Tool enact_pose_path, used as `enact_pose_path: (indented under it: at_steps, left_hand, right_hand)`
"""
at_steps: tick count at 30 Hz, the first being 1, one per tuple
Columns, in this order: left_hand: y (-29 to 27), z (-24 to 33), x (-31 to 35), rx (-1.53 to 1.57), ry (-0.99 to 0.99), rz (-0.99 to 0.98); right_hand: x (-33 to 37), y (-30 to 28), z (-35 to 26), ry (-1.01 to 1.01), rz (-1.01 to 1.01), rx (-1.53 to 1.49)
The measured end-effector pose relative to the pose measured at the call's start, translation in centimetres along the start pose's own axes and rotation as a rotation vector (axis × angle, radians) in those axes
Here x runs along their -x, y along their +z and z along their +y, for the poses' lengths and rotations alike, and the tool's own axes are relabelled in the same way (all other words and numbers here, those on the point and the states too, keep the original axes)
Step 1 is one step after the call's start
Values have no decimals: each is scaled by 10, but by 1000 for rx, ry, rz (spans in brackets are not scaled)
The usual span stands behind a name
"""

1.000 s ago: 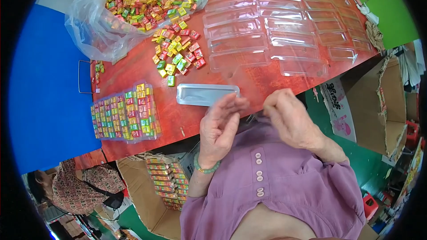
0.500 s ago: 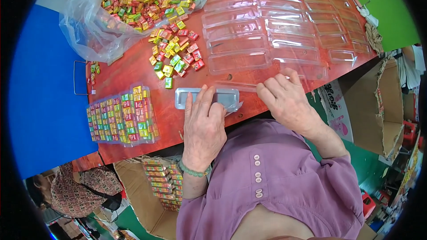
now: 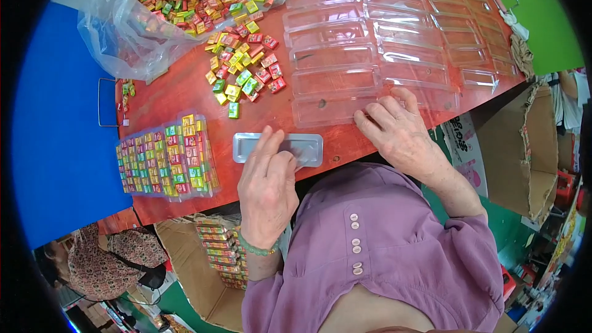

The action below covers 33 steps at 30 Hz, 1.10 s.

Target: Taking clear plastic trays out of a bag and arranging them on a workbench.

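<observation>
My left hand (image 3: 268, 188) rests its outstretched fingers on a shallow, greyish, rounded-corner plastic tray (image 3: 246, 148) at the table's near edge. Its fingers and thumb partly cover the tray, and a green bead bracelet circles the wrist. To the right, my right hand (image 3: 394, 124) has its curled fingers at the right end of a clear plastic tray (image 3: 333, 112), which lies flat at the near end of a column of similar trays. The exact contact under those fingertips is hard to see. Small wrapped red, yellow and green sweets (image 3: 243, 74) lie loose beyond the grey tray.
A large clear bag (image 3: 123, 43) of the same sweets stands at the back left. Filled trays (image 3: 163, 157) sit at the left. Rows of clear trays (image 3: 407, 31) cover the right. Below the table are cardboard boxes (image 3: 197, 283); another person (image 3: 117, 262) is at lower left.
The clear tray held by my right hand has gone from tilted to flat at the column's near end. My left hand and the grey tray have shifted slightly left and nearer.
</observation>
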<state>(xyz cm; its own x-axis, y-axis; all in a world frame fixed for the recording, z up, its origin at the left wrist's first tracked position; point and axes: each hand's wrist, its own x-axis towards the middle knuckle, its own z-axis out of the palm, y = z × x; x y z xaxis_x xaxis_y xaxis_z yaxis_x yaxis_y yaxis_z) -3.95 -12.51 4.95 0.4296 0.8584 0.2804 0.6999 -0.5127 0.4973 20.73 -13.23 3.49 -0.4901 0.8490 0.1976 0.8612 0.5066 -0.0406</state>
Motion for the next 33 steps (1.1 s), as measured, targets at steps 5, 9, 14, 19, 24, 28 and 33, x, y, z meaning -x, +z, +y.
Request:
enact_pose_path:
  at_steps: [5, 9, 14, 19, 24, 28, 33]
  left_hand:
    - [-3, 19, 12, 371, -107, 219]
    - [25, 38, 8, 1214, -170, 397]
    - [37, 42, 5, 1556, -102, 284]
    - [-5, 27, 0, 322, 60, 49]
    - [-2, -9, 6, -233, 32, -29]
    - [2, -13, 7, -336, 18, -137]
    - [-4, -16, 11, -275, 7, -162]
  right_hand:
    - [0, -25, -25, 12, 86, -614]
    - [3, -20, -45, -22, 41, -1045]
    - [16, -14, -46, 167, 19, -1258]
    - [39, -18, -11, 447, 185, -1164]
    - [54, -28, 3, 693, 25, -1169]
    - [52, -27, 1, 605, 77, -979]
    - [47, -21, 2, 508, 79, -794]
